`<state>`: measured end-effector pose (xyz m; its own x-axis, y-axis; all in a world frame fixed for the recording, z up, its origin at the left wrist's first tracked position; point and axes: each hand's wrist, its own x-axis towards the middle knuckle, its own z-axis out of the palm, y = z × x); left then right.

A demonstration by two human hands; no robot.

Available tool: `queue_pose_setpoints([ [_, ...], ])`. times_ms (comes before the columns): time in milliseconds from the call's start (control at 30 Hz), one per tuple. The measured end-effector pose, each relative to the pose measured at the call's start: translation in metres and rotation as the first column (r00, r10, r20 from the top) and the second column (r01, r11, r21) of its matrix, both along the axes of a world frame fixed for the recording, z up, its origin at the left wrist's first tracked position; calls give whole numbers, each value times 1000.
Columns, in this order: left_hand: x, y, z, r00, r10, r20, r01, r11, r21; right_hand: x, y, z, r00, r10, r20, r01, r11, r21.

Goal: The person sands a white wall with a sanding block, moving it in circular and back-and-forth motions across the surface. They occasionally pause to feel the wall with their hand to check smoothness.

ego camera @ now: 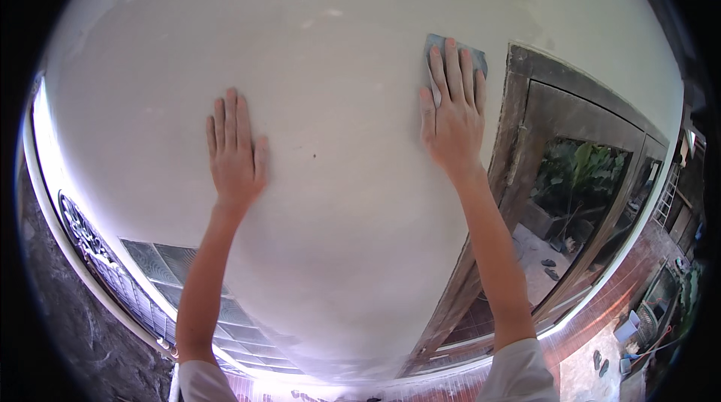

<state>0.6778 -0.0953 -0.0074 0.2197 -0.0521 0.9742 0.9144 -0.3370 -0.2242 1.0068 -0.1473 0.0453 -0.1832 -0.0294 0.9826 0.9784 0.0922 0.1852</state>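
Note:
A pale plastered wall (338, 205) fills most of the view, with faint patches and a small dark spot. My right hand (455, 114) lies on a folded blue-grey sheet (477, 58), which looks like sandpaper, and presses it flat to the wall. The sheet's corners show beyond my fingertips and a paler part shows beside the thumb. My left hand (234, 148) rests flat on the wall at the left, holding nothing, its fingers close together and the thumb a little apart. Both hands look dusty.
Right of my right hand is a wooden door frame (510, 114) with a glass pane (580, 176) reflecting plants. Glass louvres (248, 334) are at lower left, beside a metal grille (84, 227). A bucket (626, 327) and sandals (600, 363) lie at lower right.

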Motion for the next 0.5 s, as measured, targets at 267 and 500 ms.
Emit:
queue_pose_setpoints([
  [267,-37,-3,-64,998,-10,-59,2,992,-127,-36,13,36,999,-41,28,39,997,62],
  [500,-57,-3,-105,998,-36,-42,28,980,-195,-102,25,18,994,-15,107,13,1000,16],
])
